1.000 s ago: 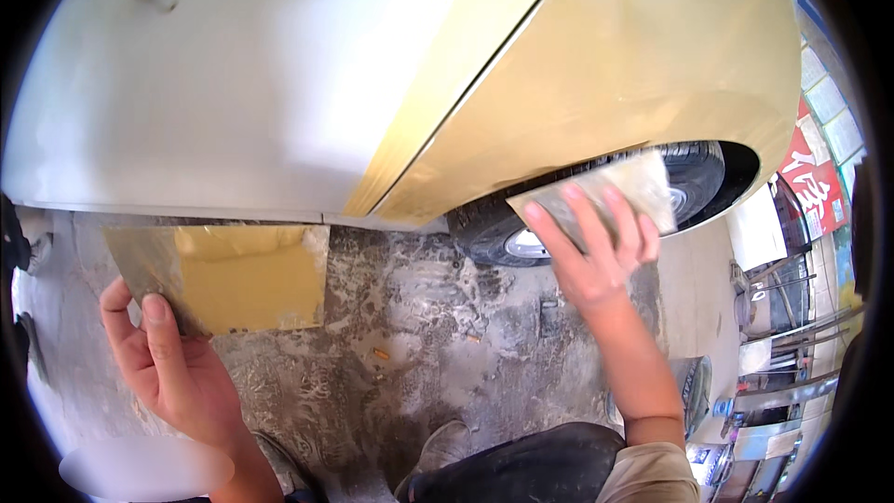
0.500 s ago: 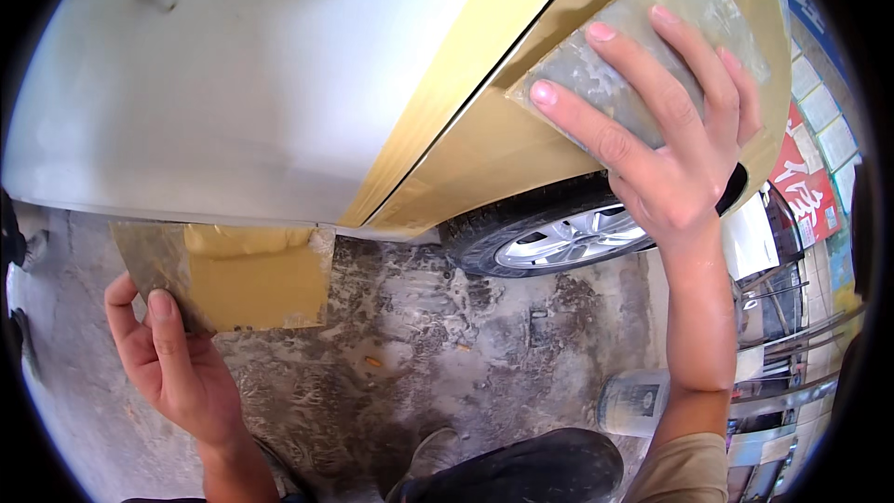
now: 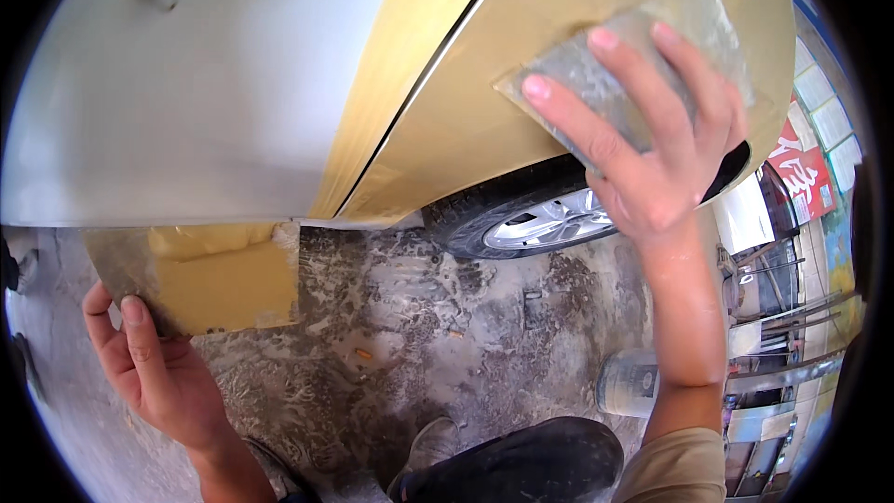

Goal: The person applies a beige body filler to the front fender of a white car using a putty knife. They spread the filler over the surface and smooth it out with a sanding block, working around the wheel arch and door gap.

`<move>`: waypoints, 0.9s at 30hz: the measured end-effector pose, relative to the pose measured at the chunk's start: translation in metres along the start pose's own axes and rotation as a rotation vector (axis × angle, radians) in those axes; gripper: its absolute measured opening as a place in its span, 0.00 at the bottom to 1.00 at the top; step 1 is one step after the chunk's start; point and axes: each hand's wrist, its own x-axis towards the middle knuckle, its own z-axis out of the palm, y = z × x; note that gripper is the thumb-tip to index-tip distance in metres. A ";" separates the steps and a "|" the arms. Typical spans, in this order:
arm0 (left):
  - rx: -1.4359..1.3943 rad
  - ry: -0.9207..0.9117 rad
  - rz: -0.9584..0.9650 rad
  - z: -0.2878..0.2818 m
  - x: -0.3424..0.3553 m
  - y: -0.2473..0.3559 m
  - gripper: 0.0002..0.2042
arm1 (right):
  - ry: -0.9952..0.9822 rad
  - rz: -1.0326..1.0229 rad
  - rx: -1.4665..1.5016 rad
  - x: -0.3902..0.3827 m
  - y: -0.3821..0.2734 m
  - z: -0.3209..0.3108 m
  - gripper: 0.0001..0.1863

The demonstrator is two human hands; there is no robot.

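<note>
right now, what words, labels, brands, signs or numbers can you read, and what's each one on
Red sign, at right: large white characters, not copied here.
Bucket: dark marking, too small to read.
Pale wall squares: any print too small to read.
Tan car panel, left plate, right plate: no lettering visible.

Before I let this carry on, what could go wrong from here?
The left hand grips the flat board near one end, so it might tip and drop yellow paste on the floor.
The spreader in the right hand appears just above the tire in this view, so a slip could smear the rubber.
</note>
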 end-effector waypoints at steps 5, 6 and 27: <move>0.016 -0.017 0.030 -0.007 0.001 -0.004 0.15 | -0.015 0.128 -0.063 -0.046 -0.023 -0.002 0.17; 0.016 -0.018 0.030 -0.006 0.001 -0.004 0.15 | -0.004 0.159 -0.083 -0.055 -0.027 0.000 0.14; -0.021 -0.060 -0.004 -0.001 -0.001 0.011 0.16 | 0.051 0.137 -0.004 -0.014 -0.059 0.010 0.11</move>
